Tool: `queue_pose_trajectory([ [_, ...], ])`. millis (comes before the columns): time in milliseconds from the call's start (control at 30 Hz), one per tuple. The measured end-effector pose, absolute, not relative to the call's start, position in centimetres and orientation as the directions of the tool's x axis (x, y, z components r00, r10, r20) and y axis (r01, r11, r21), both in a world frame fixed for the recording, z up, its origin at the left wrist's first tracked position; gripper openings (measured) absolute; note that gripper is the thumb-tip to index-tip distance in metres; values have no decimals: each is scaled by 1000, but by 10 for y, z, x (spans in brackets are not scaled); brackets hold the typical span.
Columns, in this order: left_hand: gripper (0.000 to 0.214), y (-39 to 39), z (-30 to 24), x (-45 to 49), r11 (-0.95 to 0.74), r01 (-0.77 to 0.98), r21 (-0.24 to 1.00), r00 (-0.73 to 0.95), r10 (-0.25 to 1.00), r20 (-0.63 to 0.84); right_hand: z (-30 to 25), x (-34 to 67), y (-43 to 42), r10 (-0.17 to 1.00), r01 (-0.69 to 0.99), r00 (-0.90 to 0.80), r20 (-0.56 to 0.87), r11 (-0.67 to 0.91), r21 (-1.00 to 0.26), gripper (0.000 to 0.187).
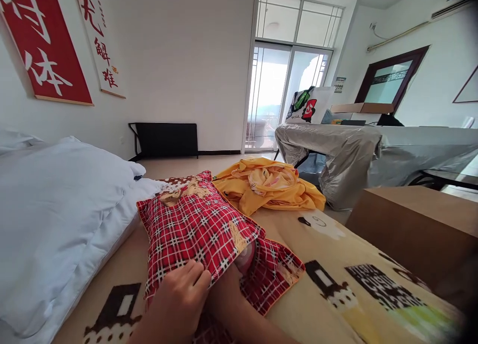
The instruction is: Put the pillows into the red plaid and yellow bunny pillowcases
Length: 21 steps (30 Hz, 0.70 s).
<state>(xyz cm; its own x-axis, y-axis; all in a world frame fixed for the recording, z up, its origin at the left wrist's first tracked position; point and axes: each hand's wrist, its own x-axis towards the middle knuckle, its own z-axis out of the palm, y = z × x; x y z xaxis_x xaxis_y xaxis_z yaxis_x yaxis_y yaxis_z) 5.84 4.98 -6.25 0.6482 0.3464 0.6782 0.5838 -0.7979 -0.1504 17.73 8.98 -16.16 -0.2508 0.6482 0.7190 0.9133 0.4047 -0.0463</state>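
Observation:
A red plaid pillowcase (194, 229) with orange edging and printed bears lies on the bed, puffed out in its middle. My left hand (186, 289) is closed on the near edge of its upper layer, at the opening. My right forearm (239, 299) reaches in under that layer, and the cloth hides the right hand's fingers. Beside the forearm, a pinkish rounded patch (245, 258) shows in the opening; what it belongs to I cannot make out. The case's plaid flap (276, 269) spreads out to the right on the bed cover.
White bedding (67, 219) is heaped at the left. A bunched yellow cloth (272, 187) lies behind the pillowcase on the beige patterned bed cover (291, 304). At the right stand a cardboard box (407, 234) and a table under a silvery cover (336, 150). A black folded panel (166, 140) leans by the wall.

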Motion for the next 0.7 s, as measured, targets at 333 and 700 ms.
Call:
queue_pose_trajectory([
  [333, 67, 57, -72, 55, -346, 898, -270, 433, 595, 677, -90, 223, 90, 713, 910, -94, 695, 345, -230, 66],
  [700, 58, 99, -67, 14, -339, 936, -97, 279, 542, 793, -23, 243, 19, 594, 632, -397, 700, 730, -260, 17],
])
